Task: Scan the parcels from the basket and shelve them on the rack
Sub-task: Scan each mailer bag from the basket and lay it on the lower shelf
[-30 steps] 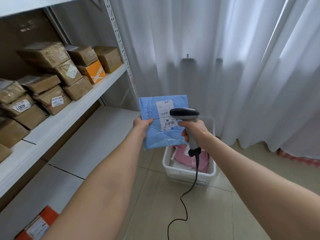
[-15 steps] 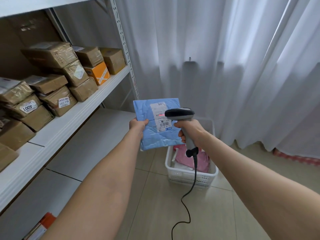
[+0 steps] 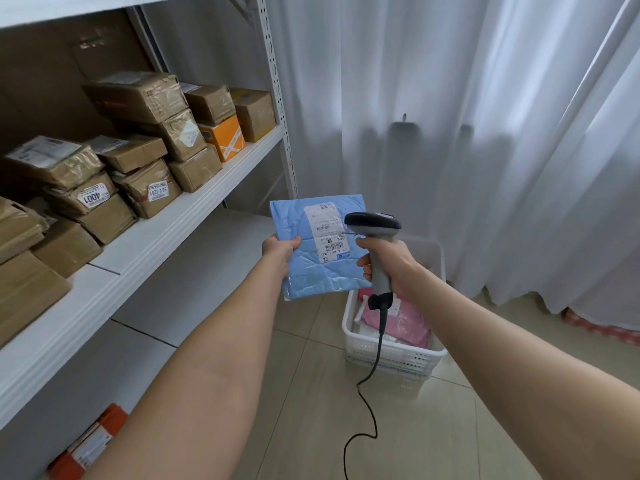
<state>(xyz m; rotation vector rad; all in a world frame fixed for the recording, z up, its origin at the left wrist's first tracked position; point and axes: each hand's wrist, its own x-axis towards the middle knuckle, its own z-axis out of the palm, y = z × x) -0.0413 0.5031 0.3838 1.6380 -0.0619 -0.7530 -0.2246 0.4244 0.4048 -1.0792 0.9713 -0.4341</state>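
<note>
My left hand [image 3: 280,251] grips the left edge of a blue plastic parcel [image 3: 311,271], held upright with its white shipping label [image 3: 327,233] facing me. In my right hand [image 3: 384,261] I grip the handle of a grey corded barcode scanner [image 3: 374,226], its dark head just right of the label and pointing at it. Below both hands, a white slotted basket [image 3: 391,355] stands on the floor holding a pink parcel [image 3: 408,323]. The white metal rack [image 3: 166,233] fills the left side.
Several brown taped boxes [image 3: 138,98] and an orange box [image 3: 225,138] crowd the rack's middle shelf. An orange parcel [image 3: 90,445] lies on the lower shelf [image 3: 194,271]. White curtains [image 3: 485,133] hang behind. The scanner cable [image 3: 367,403] trails over the tiled floor.
The view has shifted so the rack sits further right. The red scan light seen on the label half a second ago is gone. Both hands keep their grip.
</note>
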